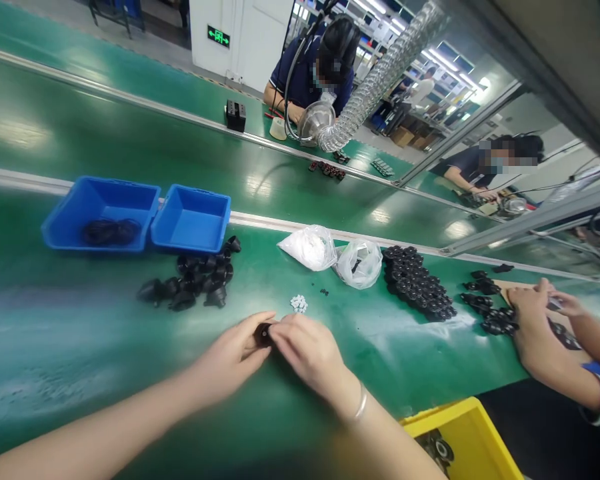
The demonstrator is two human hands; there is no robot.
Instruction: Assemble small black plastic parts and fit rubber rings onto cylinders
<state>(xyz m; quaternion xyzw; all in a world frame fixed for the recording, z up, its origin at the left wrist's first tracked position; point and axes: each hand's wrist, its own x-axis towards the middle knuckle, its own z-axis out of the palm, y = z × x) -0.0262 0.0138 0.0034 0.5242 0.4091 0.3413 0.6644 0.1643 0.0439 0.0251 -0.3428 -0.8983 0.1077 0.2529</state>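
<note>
My left hand [237, 353] is closed around a small round black part [263, 335], held just above the green bench. The fingertips of my right hand [307, 350] press together at the right side of that part; whatever they pinch is too small or hidden to make out. Just beyond my hands lies a little heap of small white pieces [299, 304]. A few tiny black bits [325, 292] are scattered to the right of it. Several black cup-shaped parts [195, 277] sit in a loose pile at the far left of my hands.
Two blue bins [190, 217] stand at the back left, one holding black cable-like coils [111, 231]. Two plastic bags [310, 248], a block of black parts [417, 283] and a yellow crate [475, 427] lie rightward. A co-worker's hands [535, 320] work at the right.
</note>
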